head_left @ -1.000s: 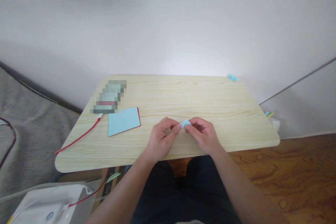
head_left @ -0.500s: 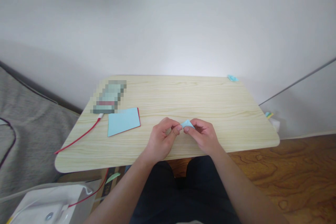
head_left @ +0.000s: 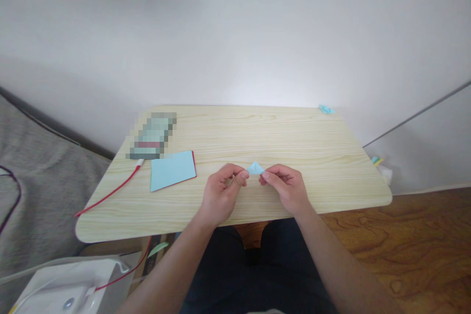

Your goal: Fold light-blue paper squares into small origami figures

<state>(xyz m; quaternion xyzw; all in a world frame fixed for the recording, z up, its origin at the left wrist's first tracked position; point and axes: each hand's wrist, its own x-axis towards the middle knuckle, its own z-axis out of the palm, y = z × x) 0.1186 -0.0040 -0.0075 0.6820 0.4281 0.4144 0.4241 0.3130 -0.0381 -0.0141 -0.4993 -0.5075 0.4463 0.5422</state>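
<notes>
Between my hands is a small light-blue folded paper (head_left: 255, 168), triangular with its peak pointing away from me. My left hand (head_left: 223, 191) pinches its left corner between thumb and fingertips. At the right corner, my right hand (head_left: 289, 186) pinches it the same way. The paper is held just above the pale wood-grain table (head_left: 235, 132), near the front edge. To the left lies a stack of light-blue paper sheets (head_left: 173, 170), with a red edge showing along its right side.
A blurred-out phone-like device (head_left: 152, 136) lies at the table's left, with a red cable (head_left: 110, 192) running off the edge. Another light-blue folded paper piece (head_left: 327, 109) sits at the back right corner. A white wall (head_left: 235, 34) stands behind the table.
The paper has turned and shifted slightly left, so its triangular shape faces me more fully. My hands have moved a little apart, now pinching opposite corners.
</notes>
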